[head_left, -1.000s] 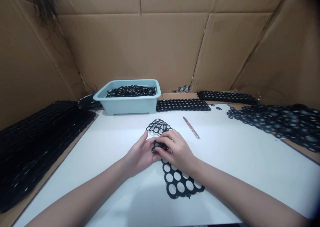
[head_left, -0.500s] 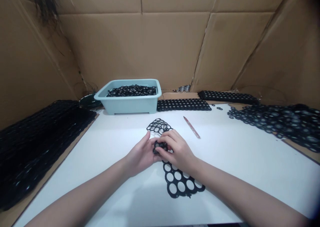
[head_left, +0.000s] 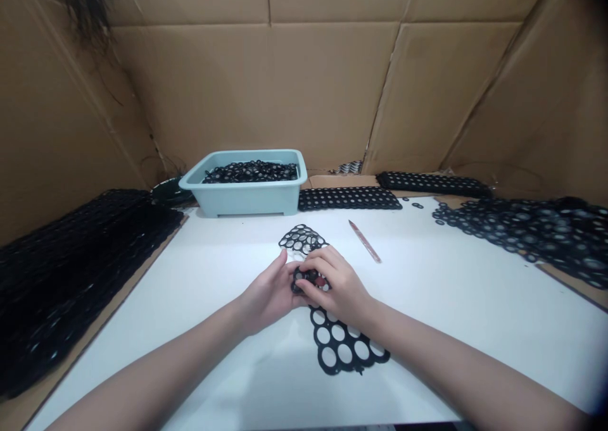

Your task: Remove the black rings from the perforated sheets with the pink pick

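A black perforated sheet (head_left: 338,333) of joined rings lies on the white table, running under my hands. Its far end (head_left: 301,235) shows beyond my fingers. Palm up, my left hand (head_left: 272,293) supports a small clump of black rings (head_left: 299,280) on its fingers, the thumb held away. From the right, my right hand (head_left: 338,285) closes its thumb and fingers on the same clump. A small reddish patch shows between its fingers; I cannot tell what it is. Whether the clump is part of the sheet is hidden.
A pale blue basin (head_left: 247,198) full of black rings stands at the back. A pointed reddish strip (head_left: 365,241) lies beyond my right hand. Stacked black perforated sheets (head_left: 349,198) lie along the back, with a dark pile (head_left: 71,279) at left and loose rings (head_left: 532,228) at right.
Both hands stay almost in place on the rings. The small reddish patch between my right fingers is now more visible.
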Tool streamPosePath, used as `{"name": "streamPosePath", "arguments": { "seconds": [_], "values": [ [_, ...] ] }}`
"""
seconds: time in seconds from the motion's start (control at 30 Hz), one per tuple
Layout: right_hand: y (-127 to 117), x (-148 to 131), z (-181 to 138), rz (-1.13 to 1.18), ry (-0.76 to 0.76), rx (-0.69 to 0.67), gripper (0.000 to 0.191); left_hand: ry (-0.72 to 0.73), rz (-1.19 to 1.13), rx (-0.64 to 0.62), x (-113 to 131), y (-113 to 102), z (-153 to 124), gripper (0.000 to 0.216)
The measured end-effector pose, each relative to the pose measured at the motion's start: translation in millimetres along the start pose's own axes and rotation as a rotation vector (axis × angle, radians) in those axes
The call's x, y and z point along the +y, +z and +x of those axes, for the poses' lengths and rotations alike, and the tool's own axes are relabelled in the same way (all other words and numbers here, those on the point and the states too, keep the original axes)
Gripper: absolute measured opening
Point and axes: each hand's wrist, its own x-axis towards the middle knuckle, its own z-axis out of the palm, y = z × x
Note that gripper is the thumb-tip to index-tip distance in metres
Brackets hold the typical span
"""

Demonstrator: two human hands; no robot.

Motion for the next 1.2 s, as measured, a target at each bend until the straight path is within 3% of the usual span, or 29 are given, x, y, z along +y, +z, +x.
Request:
{"name": "streamPosePath", "arguments": {
  "seconds": [0.93, 1.2],
  "values": [
    [0.3, 1.1, -2.7, 0.045, -0.049, 0.038, 0.013, -0.018, 0.019, 0.024, 1.4, -1.3, 0.6, 0.049],
    [-2.9, -0.8, 1.9, 0.056, -0.091, 0.16, 0.012, -0.037, 0.012, 0.017, 2.2, -1.8, 0.4, 0.049]
  ]
}}
